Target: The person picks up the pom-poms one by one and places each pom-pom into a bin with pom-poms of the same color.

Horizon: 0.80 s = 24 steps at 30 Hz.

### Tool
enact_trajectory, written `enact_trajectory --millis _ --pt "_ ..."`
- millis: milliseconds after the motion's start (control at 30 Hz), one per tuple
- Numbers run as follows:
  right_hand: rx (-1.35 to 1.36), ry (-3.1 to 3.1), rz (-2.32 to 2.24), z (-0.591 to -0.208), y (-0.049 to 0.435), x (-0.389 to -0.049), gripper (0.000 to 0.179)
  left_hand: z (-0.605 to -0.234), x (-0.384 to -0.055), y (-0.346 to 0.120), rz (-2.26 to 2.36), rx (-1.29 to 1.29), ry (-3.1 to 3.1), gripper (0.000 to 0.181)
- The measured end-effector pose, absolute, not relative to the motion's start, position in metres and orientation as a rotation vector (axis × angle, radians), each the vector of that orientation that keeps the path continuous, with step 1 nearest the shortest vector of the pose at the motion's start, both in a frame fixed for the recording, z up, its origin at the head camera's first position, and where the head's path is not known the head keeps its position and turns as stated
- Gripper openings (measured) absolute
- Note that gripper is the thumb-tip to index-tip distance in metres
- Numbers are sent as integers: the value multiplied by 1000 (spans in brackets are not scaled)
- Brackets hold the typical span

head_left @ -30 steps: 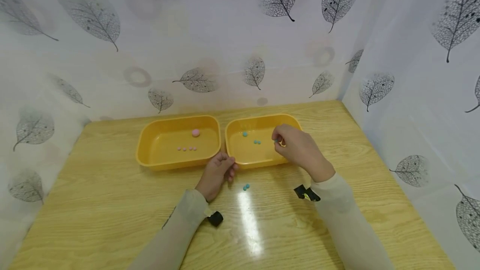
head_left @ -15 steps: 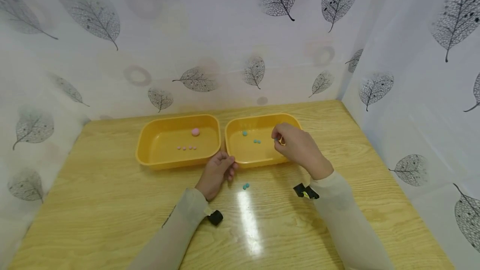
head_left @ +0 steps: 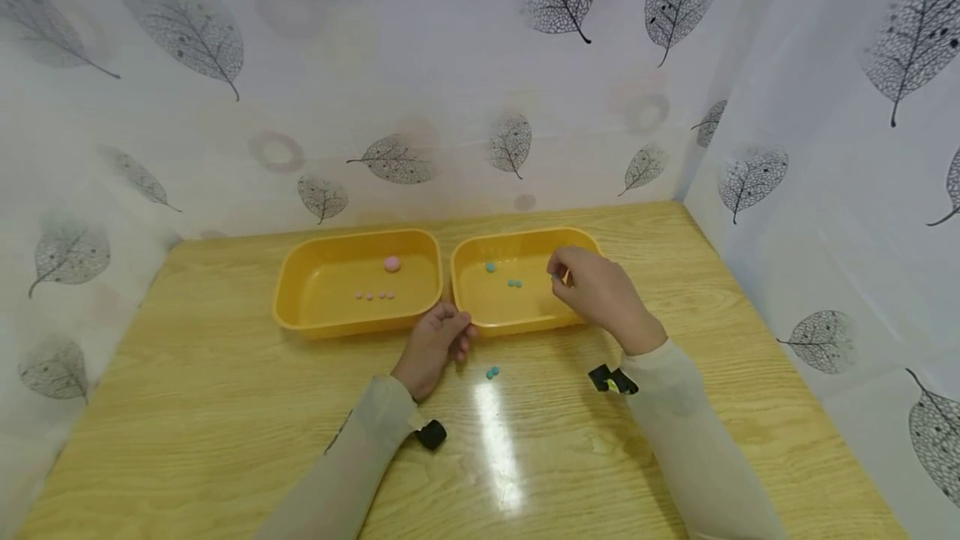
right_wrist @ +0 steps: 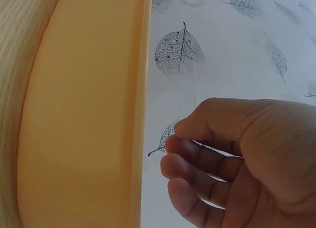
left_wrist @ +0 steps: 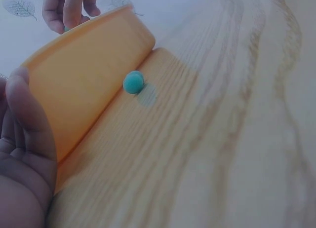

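Observation:
Over the right yellow tray [head_left: 517,325], my right hand [head_left: 600,294] pinches a small teal ball [left_wrist: 66,28] between thumb and fingertips, mostly hidden by the fingers. A larger teal ball [head_left: 491,267] and two small teal balls [head_left: 514,283] lie inside that tray. My left hand [head_left: 433,348] holds the tray's near left corner, its thumb at the rim. Two more teal balls [head_left: 492,372] touch each other on the table in front; the left wrist view shows them overlapping, close to the tray wall.
Beside it, the left yellow tray [head_left: 322,330] holds a larger pink ball [head_left: 392,264] and a row of several small pink balls [head_left: 375,296]. Both trays stand on a wooden table [head_left: 202,407]. A white leaf-print curtain [head_left: 450,82] borders the back and sides.
My right hand has shifted very slightly to the right, with the teal ball still between its fingertips. My left hand, the trays and the other balls stay in place.

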State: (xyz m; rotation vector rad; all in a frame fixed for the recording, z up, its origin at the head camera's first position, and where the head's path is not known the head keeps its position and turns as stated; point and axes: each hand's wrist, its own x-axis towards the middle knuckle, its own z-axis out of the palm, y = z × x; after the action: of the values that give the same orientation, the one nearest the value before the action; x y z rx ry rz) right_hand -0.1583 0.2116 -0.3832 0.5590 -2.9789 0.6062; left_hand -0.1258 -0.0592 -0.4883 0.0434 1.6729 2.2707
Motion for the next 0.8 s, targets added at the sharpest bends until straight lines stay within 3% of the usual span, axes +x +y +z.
enact_trajectory --millis 800 --pt "496 -2844 716 -391 223 -185 9 -488 -125 -61 2275 77 1676 18"
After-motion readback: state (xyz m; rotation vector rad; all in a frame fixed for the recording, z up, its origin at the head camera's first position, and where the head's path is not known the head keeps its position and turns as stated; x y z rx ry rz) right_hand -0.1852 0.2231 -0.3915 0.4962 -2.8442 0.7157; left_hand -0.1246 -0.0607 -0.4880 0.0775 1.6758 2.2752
